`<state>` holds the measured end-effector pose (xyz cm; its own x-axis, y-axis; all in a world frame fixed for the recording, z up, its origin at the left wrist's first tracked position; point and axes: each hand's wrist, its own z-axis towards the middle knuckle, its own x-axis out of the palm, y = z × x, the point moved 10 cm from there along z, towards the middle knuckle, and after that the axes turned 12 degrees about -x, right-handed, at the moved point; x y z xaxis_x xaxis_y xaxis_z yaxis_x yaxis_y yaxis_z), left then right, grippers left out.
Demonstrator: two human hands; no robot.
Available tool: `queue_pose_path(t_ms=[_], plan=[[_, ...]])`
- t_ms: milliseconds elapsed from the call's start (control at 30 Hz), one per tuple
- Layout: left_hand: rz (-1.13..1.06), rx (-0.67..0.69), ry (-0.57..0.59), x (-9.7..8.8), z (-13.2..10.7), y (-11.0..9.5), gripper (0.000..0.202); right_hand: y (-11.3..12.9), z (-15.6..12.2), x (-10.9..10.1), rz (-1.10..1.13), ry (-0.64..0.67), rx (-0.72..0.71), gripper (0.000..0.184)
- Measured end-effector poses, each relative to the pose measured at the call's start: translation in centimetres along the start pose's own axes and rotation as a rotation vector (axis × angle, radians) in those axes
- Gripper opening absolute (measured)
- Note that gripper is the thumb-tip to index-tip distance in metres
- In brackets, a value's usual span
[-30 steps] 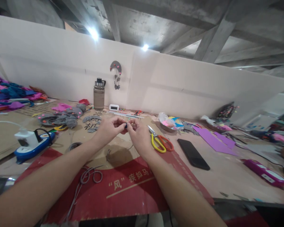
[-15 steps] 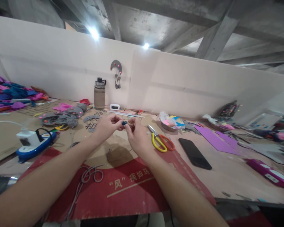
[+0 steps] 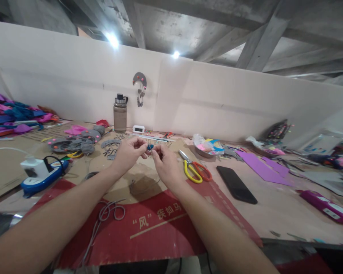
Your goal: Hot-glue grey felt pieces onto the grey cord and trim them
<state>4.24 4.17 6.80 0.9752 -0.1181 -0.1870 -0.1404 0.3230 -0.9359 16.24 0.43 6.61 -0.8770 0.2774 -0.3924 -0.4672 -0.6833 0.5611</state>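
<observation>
Where both meet, left hand (image 3: 130,153) — right hand (image 3: 167,164) too — pinches blue piece (image 3: 150,147).

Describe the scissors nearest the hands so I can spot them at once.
On the table, look between the right hand and the black phone. The scissors lie flat there, blades towards the wall. One handle is yellow, the other orange, unlike the yellow pair by the grey felt.

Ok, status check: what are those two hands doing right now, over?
Left hand and right hand both pinching a small blue piece. Scissors lie just to the right, apart. Nothing blocks the hands.
</observation>
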Motion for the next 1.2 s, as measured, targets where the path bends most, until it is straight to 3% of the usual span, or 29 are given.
queue_pose_path(t_ms=[133, 300, 500, 567, 633, 733, 833, 900, 967, 1100, 1200], plan=[[0.019, 0.008, -0.035, -0.6, 0.3, 0.2, 0.012, 0.4, -0.1, 0.3, -0.02, 0.03, -0.047, 0.015], [-0.024, 0.002, -0.173, -2.9, 1.4, 1.3, 0.015, 1.4, -0.6, 1.9, -0.032, 0.162, -0.162, 0.017], [-0.486, -0.121, -0.27, -6.0, 2.7, 3.5, 0.012, 5.5, -2.7, 5.7, -0.033, 0.544, -0.53, 0.02], [-0.621, -0.166, -0.263, -6.6, 3.2, 4.2, 0.01, 5.8, -2.9, 5.8, -0.013, 0.587, -0.56, 0.021], [-0.677, -0.191, -0.28, -7.2, 3.4, 4.8, 0.006, 4.3, -1.7, 4.3, -0.035, 0.473, -0.446, 0.025], [-0.678, -0.2, -0.294, -7.7, 3.6, 5.2, 0.006, -0.1, 0.0, 0.4, -0.236, 0.223, -0.149, 0.029], [-0.635, -0.187, -0.284, -7.4, 3.5, 5.0, 0.011, -5.2, -0.2, -2.2, -0.579, 0.224, 0.157, 0.031], [-0.583, -0.165, -0.287, -7.2, 3.3, 4.7, 0.014, -8.0, -1.1, -1.9, -0.716, 0.374, 0.287, 0.041], [-0.513, -0.132, -0.29, -6.9, 3.0, 4.1, 0.016, -10.2, -2.3, -0.7, -0.692, 0.512, 0.352, 0.045], [-0.379, -0.099, -0.278, -6.3, 2.6, 3.6, 0.019, -12.2, -2.7, -0.2, -0.625, 0.415, 0.39, 0.027], [-0.332, -0.123, -0.271, -5.9, 2.5, 4.0, 0.02, -12.7, -2.4, -0.4, -0.576, 0.36, 0.413, 0.024]])
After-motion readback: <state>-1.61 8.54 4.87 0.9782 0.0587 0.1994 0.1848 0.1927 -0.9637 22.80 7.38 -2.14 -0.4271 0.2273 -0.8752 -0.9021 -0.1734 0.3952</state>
